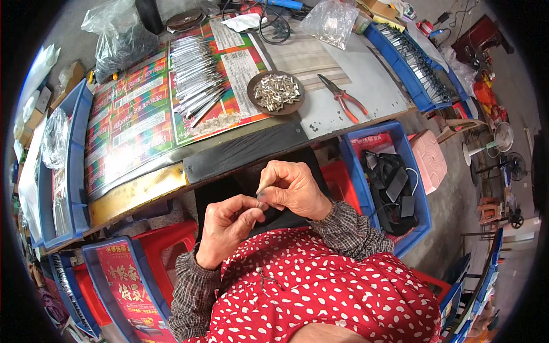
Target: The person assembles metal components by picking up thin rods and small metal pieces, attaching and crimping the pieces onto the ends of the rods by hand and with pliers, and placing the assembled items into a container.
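My left hand [231,224] and my right hand [294,191] meet in front of the table edge, above my lap. Both are pinched closed, thumbs against forefingers, with the fingertips nearly touching. Something small and dark shows at the fingertips, too small to name. On the table beyond them stands a round brown dish [251,93] full of small metal sleeves [276,92]. Left of it lies a stack of thin silvery rods [196,71], their near ends fanned out. Pliers [345,98] with red handles rest right of the dish, jaws pointing away.
A blue bin [422,220] with black devices and cables stands at the right below the table. Another blue tray [416,77] of rods lies far right. At left are a blue bin [77,166] and clear plastic bags [117,37]. A pink box [428,160] sits beside the right bin.
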The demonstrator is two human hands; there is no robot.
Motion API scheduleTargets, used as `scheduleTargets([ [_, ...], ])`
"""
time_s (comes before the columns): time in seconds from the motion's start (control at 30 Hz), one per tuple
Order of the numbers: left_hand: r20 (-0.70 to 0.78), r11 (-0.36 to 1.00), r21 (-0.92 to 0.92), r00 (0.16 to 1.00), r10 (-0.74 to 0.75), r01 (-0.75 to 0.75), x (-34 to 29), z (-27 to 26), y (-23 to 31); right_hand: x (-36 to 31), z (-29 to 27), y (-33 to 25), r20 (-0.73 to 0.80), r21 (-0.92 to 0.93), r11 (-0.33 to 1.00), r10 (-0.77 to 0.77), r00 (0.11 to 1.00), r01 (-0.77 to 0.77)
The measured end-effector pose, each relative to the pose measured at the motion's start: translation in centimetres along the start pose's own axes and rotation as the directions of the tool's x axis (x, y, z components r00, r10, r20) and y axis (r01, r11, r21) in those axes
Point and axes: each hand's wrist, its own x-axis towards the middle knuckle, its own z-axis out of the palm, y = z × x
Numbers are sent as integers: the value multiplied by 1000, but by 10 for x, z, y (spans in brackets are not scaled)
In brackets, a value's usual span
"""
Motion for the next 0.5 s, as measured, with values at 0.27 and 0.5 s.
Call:
scheduleTargets([
  [0.27, -43, 985, -162, 998, 46, -53, 1, 5, -13, 0, 7, 0, -2, -94, 993, -77, 997, 77],
  [0.5, -279, 745, 599, 795, 539, -295, 7, 24, -12, 6, 16, 11, -236, -222, 970, -148, 961, 95],
])
